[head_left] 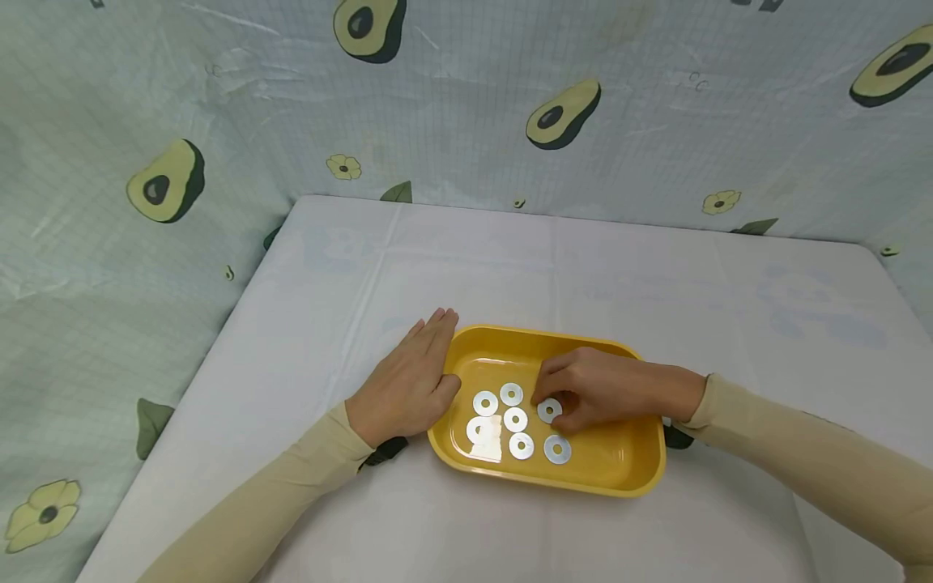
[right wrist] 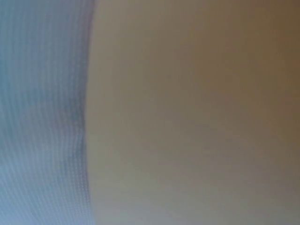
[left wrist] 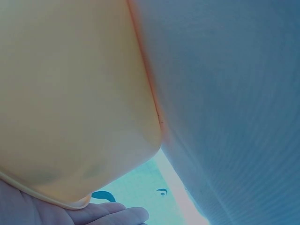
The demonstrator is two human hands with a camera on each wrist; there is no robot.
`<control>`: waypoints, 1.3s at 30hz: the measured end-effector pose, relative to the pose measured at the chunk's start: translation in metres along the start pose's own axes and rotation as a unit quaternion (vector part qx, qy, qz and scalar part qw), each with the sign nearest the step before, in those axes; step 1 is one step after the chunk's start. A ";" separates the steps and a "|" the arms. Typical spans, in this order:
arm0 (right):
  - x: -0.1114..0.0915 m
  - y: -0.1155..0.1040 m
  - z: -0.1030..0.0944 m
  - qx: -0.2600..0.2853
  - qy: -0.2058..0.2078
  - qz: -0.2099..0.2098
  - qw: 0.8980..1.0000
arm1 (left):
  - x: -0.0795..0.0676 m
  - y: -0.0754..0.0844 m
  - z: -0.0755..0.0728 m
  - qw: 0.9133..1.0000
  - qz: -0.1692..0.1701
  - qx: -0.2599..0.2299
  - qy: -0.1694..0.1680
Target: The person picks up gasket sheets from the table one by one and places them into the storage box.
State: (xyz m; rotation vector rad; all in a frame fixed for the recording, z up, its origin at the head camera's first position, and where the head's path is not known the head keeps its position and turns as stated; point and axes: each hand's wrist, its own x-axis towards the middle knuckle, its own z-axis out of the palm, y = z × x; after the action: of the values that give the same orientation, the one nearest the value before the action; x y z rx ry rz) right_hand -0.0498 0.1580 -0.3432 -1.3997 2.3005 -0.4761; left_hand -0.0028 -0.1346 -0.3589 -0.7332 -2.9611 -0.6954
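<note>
A yellow tray (head_left: 605, 461) stands on the white-covered table, with several flat metal washers lying on its floor. My right hand (head_left: 594, 387) reaches in over the right rim, its fingers and thumb pinching one washer (head_left: 540, 412) by the edges. Beside it lie another washer (head_left: 557, 449) and a group further left. My left hand (head_left: 408, 387) rests at the tray's left end with straight fingers, the thumb at the rim. In the left wrist view, fingers (left wrist: 126, 216) extend under the rim along the outer wall. The right wrist view holds only the blurred tray wall (right wrist: 187, 112).
The table cover (head_left: 452, 251) has faint creases. Behind and to the left hangs a pale curtain (head_left: 466, 105) printed with avocados and flowers. Glare falls over the washers at the tray's left side. Dark wrist-camera pieces (head_left: 385, 451) sit under both wrists.
</note>
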 end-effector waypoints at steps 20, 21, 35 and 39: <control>-0.013 0.006 0.000 -0.022 0.035 0.004 0.999 | 0.008 -0.001 0.005 1.000 0.008 -0.008 -0.009; -0.014 0.006 -0.002 -0.017 0.040 0.007 0.999 | 0.009 -0.001 0.006 1.000 0.007 -0.007 -0.009; -0.051 0.016 -0.040 -0.050 0.217 -0.021 0.975 | 0.011 -0.005 -0.003 1.000 -0.013 -0.001 -0.020; -0.070 0.021 -0.050 -0.067 0.257 -0.002 0.964 | 0.012 -0.010 -0.013 1.000 -0.025 -0.016 0.001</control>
State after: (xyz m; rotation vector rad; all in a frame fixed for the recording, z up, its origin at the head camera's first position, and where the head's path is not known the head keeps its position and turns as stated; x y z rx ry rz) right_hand -0.0615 0.2334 -0.2992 -1.4756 2.7826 -0.7754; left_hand -0.0193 -0.1422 -0.3496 -0.6617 -2.9826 -0.7492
